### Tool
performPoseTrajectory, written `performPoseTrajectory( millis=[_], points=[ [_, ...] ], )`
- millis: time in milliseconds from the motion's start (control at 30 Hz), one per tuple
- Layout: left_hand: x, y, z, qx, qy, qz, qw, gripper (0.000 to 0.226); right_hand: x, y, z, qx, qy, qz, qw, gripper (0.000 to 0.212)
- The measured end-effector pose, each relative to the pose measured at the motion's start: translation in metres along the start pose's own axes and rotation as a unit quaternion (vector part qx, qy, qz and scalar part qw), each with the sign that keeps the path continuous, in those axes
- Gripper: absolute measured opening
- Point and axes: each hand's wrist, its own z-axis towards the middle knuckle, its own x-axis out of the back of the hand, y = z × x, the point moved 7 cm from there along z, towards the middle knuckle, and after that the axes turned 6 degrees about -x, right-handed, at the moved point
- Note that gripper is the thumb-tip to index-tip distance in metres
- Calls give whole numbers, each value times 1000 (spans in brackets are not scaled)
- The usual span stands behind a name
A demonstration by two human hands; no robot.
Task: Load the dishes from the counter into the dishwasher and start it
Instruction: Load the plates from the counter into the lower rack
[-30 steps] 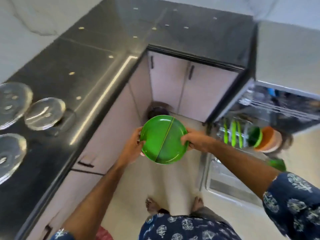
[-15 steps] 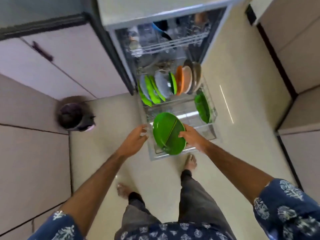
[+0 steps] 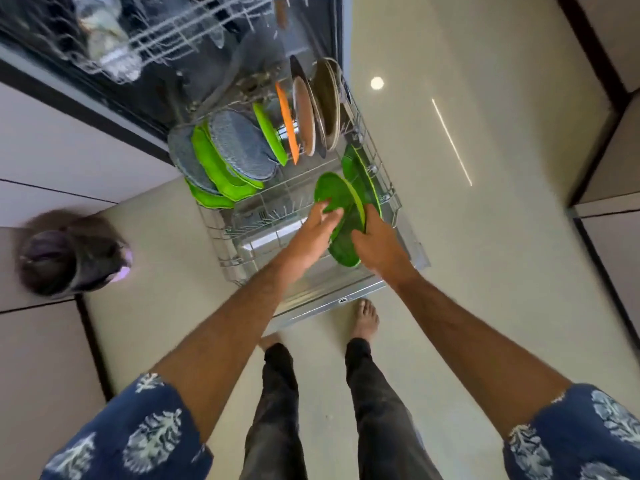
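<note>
- Since half a second ago, the green plate has come down from above the dishwasher door into the lower rack, and the left hand, then apart from it, has come back onto it.
- Both hands now hold the plate on edge, tilted, at the rack's right side, just beside another green plate already standing there.
- The left grip has its fingers curled over the plate's left rim; the right hand clasps the right rim, thumb on the near face.
- Further back in the rack stand grey-blue plates, lime green plates, an orange plate and brown plates.
- The plate looks like rigid plastic: probably light, stiff, unlikely to break, and smooth enough to slip if wet.
- Holding it by opposite rims seems the safest way to steer its lower edge between the tines.
</note>
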Motion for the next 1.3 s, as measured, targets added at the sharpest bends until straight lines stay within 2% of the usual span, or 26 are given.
performPoseTrajectory(
  millis=[100, 233, 367, 467, 600, 767, 933, 1067, 1167, 1267, 1300],
  points=[
    [-18, -3, 40, -25, -32, -26, 999, 34, -3, 2, 35, 19, 5, -23, 1000, 34],
    [-32, -20, 74, -21, -56, -32, 998, 39, 3, 8, 74, 15, 49, -72, 996, 31],
    [-38, -45, 100, -13, -65, -76, 995, 26, -1, 16, 108, 11, 60, -127, 990, 29],
    [-35, -58, 121, 4, -35, -116, 993, 41, -9, 16, 129, 23, 68, -139, 988, 28],
    [-34, -69, 145, 21, -34, -169, 985, 56, -13, 12, 152, 26, 69, -151, 986, 28],
    [-23, -80, 166, 41, -25, -195, 980, 67, -23, 6, 173, 22, 35, -198, 979, 28],
    [-13, -85, 174, 62, -23, -163, 984, 71, -35, 10, 189, -6, -10, -231, 973, 30],
    [-5, -91, 179, 78, -15, -135, 988, 61, -52, 27, 191, -20, -68, -247, 967, 45],
    [3, -101, 180, 97, 0, -131, 987, 53, -60, 43, 189, -39, -82, -231, 969, 51],
    [6, -97, 171, 78, 8, -115, 990, 45, -62, 52, 181, -32, -81, -214, 973, 58],
    [8, -92, 166, 56, 11, -76, 995, 42, -62, 53, 178, -29, -84, -212, 973, 64]
  ],
)
